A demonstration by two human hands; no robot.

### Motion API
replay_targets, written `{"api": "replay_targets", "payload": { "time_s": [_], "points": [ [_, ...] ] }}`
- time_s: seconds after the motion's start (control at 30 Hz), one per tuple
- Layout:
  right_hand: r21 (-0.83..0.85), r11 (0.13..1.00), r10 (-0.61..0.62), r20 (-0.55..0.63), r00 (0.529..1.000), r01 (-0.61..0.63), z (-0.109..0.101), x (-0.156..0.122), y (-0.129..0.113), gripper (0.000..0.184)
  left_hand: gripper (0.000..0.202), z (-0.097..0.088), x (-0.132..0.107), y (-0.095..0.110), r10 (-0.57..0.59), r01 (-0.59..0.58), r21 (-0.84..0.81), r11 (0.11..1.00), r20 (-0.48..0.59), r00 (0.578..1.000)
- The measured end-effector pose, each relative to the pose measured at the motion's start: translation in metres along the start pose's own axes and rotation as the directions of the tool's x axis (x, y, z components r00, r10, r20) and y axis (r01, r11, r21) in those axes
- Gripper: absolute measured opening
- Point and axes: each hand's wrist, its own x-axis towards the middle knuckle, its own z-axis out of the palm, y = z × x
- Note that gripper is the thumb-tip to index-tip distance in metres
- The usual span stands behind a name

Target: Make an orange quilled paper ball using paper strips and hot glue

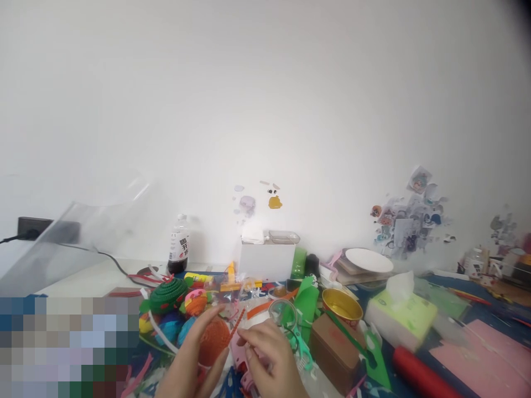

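Observation:
My left hand (182, 367) is curved around an orange, ribbed, cup-like piece (213, 340), fingers on its far side and thumb on its near side. An orange twisted cord (237, 323) rises beside the piece. The fingertips of my right hand (274, 359) pinch this cord near the piece's right side. Under and between my hands lies a pink plastic tool (239, 354), mostly hidden. Left of my left hand are a green coiled dome (168, 293) with red spots, an orange ball (196, 302) and blue rounded pieces (166, 327).
Right of my hands stand a brown box (335, 345), a gold tin (342, 307), teal scissors (305, 354) and a tissue pack (400, 309). A dark-drink bottle (178, 246) and white box (267, 260) stand near the wall. A red roll (421, 373) lies at right. Pixelation covers the lower left.

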Motion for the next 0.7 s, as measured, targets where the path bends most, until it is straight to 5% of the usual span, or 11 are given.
{"api": "replay_targets", "payload": {
  "time_s": [0.27, 0.7],
  "points": [
    [-0.144, 0.978, -0.155, -0.016, 0.988, 0.151, 0.0055, -0.0055, -0.0074, 0.038, 0.061, -0.0060, 0.0057, 0.0074, 0.116, -0.116, -0.024, 0.993, -0.012, 0.993],
    [-0.076, 0.992, -0.100, 0.039, 0.994, 0.102, 0.0098, -0.0095, -0.0082, 0.050, 0.047, 0.0021, 0.0000, 0.0045, 0.147, -0.143, -0.098, 0.985, 0.031, 0.989]
  ]
}}
